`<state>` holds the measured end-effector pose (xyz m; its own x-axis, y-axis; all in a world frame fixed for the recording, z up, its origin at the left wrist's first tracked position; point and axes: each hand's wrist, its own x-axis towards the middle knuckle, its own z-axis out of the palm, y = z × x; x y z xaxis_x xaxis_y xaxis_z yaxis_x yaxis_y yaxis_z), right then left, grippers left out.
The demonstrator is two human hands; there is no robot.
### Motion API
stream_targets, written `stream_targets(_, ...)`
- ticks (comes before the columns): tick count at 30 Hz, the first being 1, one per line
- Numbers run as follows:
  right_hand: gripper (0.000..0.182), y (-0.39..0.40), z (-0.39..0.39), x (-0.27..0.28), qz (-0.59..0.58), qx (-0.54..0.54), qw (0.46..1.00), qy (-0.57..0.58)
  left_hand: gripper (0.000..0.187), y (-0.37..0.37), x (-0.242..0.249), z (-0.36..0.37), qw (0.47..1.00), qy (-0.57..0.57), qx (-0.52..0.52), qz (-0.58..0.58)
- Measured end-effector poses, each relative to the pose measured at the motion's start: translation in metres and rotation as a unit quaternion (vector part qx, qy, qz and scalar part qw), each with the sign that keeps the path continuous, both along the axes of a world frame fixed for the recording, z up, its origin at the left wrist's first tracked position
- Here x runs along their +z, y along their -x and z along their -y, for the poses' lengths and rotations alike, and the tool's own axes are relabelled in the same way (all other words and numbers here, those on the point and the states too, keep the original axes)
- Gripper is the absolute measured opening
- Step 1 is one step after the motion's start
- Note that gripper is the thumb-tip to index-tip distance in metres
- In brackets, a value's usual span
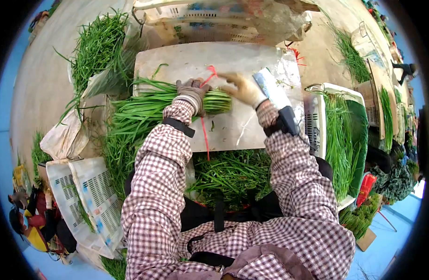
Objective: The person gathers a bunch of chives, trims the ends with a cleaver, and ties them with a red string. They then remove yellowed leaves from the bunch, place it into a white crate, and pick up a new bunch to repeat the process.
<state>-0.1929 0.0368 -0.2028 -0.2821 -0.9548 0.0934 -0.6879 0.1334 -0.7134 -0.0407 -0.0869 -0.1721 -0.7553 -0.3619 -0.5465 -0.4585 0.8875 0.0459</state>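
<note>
Head camera view: the gloved left hand (pixel 192 93) grips a bundle of green chives (pixel 154 99) lying across a pale surface (pixel 186 56), a red tie (pixel 205 135) showing on both sides. The gloved right hand (pixel 244 88), fingers loosely extended, is near the stem ends. At right, a white crate (pixel 321 123) holds more chives.

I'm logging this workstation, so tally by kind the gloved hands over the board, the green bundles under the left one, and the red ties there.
Gloved hands: 2, the left hand and right hand
Green bundle: 1
Red tie: 1, taking the ends above and below the bundle as one strip
Total: 4
</note>
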Motion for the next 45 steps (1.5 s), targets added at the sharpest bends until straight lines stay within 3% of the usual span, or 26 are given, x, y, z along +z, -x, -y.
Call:
stream_targets(2,0.042,-0.006,-0.03,-0.01,-0.058,0.008,0.997,0.049,0.096,-0.002,-0.003,-0.005,0.999,0.032,0.003,-0.01)
stream_targets(5,0.04,-0.017,-0.08,0.005,0.149,-0.177,0.97,0.074,0.108,-0.012,0.003,-0.015,0.995,0.093,-0.002,-0.035)
stream_targets(10,0.031,-0.035,-0.201,0.066,0.316,-0.225,0.911,0.14,0.12,-0.025,0.003,-0.023,0.991,0.133,-0.004,0.03)
stream_targets(13,0.031,-0.037,-0.284,0.114,0.299,-0.272,0.906,0.128,0.117,-0.032,-0.014,-0.015,0.989,0.143,0.013,-0.041)
stream_targets(14,0.031,-0.037,-0.312,0.126,0.273,-0.294,0.903,0.151,0.12,-0.004,0.033,-0.029,0.998,-0.018,0.039,0.036)
stream_targets(15,0.031,-0.037,-0.34,0.139,0.272,-0.312,0.891,0.185,0.121,0.004,0.045,-0.037,0.996,-0.082,0.046,0.001)
stream_targets(16,0.03,-0.039,-0.37,0.151,0.196,-0.373,0.896,0.138,0.119,-0.012,-0.034,0.003,0.992,0.041,-0.047,-0.111)
stream_targets(17,0.03,-0.042,-0.391,0.157,0.136,-0.414,0.896,0.085,0.121,-0.011,-0.004,-0.018,0.993,0.104,0.016,-0.052)
stream_targets(18,0.03,-0.048,-0.403,0.154,0.163,-0.455,0.868,0.111,0.12,-0.003,0.026,-0.04,0.996,0.073,0.044,0.0)
stream_targets(19,0.031,-0.049,-0.407,0.15,0.119,-0.462,0.872,0.106,0.12,0.008,0.049,-0.052,0.993,0.047,0.091,0.059)
stream_targets(21,0.032,-0.049,-0.392,0.146,0.183,-0.431,0.872,0.144,0.116,-0.009,0.016,-0.03,0.992,0.109,0.068,0.011)
stream_targets(23,0.034,-0.056,-0.335,0.144,0.163,-0.342,0.915,0.14,0.114,-0.026,-0.023,-0.014,0.989,0.138,0.048,-0.031)
stream_targets(24,0.033,-0.057,-0.304,0.13,0.138,-0.287,0.939,0.132,0.114,-0.028,-0.016,-0.017,0.989,0.135,0.052,-0.025)
stream_targets(25,0.032,-0.065,-0.272,0.125,0.185,-0.233,0.948,0.114,0.115,-0.031,-0.013,-0.026,0.989,0.133,0.056,-0.025)
stream_targets(26,0.032,-0.069,-0.237,0.123,0.169,-0.179,0.964,0.095,0.113,-0.034,-0.015,-0.026,0.988,0.138,0.059,-0.042)
stream_targets(27,0.031,-0.069,-0.201,0.106,0.052,-0.12,0.981,0.145,0.113,-0.038,-0.021,-0.026,0.984,0.159,0.049,-0.066)
stream_targets(28,0.03,-0.07,-0.166,0.089,0.024,-0.092,0.984,0.148,0.112,-0.042,-0.027,-0.023,0.983,0.161,0.044,-0.081)
stream_targets(30,0.03,-0.07,-0.107,0.067,-0.093,-0.085,0.982,0.143,0.111,-0.049,-0.037,-0.023,0.982,0.155,0.052,-0.091)
stream_targets(35,0.018,-0.07,-0.029,0.015,-0.168,-0.121,0.976,0.066,0.108,-0.056,-0.046,-0.029,0.973,0.141,0.064,-0.173)
stream_targets(36,0.014,-0.071,-0.024,0.011,-0.212,-0.136,0.967,0.025,0.104,-0.058,-0.049,-0.029,0.97,0.134,0.065,-0.193)
stream_targets(40,0.006,-0.082,-0.035,0.01,-0.271,-0.146,0.951,0.035,0.094,-0.064,-0.057,-0.034,0.963,0.125,0.059,-0.232)
stream_targets(45,0.007,-0.088,-0.042,-0.001,-0.264,-0.127,0.956,0.033,0.088,-0.068,-0.058,-0.041,0.959,0.126,0.064,-0.246)
